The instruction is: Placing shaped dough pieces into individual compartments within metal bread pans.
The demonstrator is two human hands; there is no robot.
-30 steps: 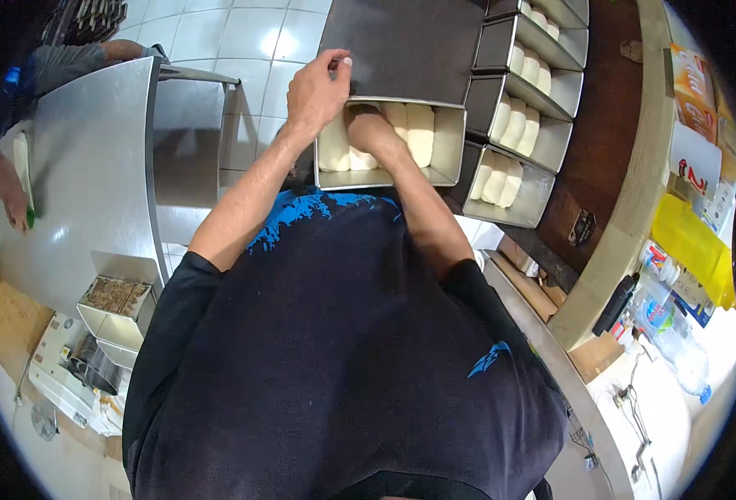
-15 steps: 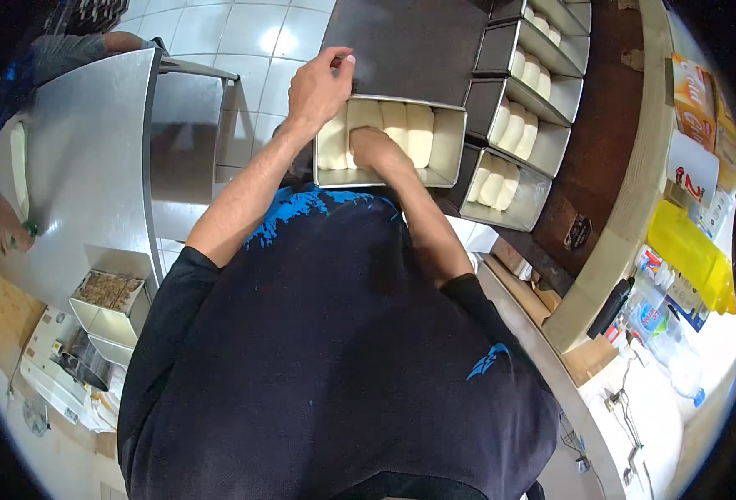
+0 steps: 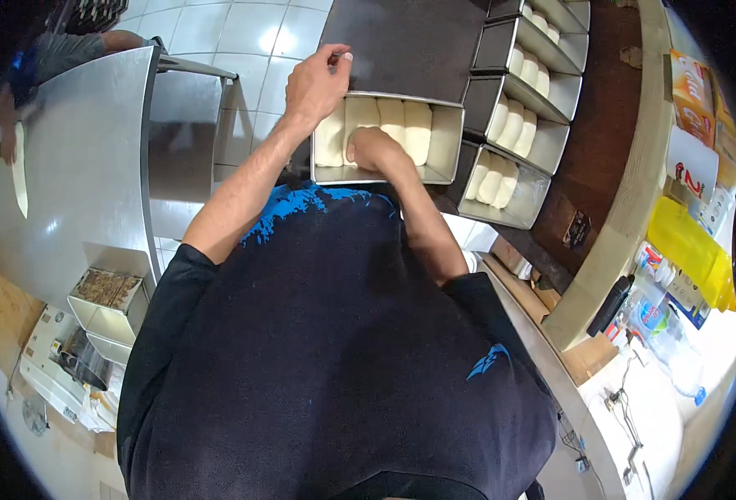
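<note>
Where the right hand [image 3: 374, 150] dips into the nearest loaf tin [image 3: 447, 146], its fingertips are lost beneath its own knuckles; the pale dough rolls [image 3: 419, 133] there are partly covered, count uncertain. Tin sits directly before the torso, at the near end of a dark flat surface [image 3: 414, 50]; rolls side by side, right end bare metal. Left forearm [image 3: 239, 196] crosses close by the tin's left edge.

To the right, a row of similar tins [image 3: 528, 193] with dough, farthest cut off by the frame. To the left, steel table [image 3: 93, 150]: strip of dough [image 3: 21, 187], co-worker's hand [image 3: 6, 146] beside it, dim near the dark rim.

Grip: right hand bent onto the dough; cannot tell whether it pinches or presses. Left hand [image 3: 314, 83] loosely curled by the tin's far left corner, nothing visible in it; whether thumb and forefinger meet, unclear.
</note>
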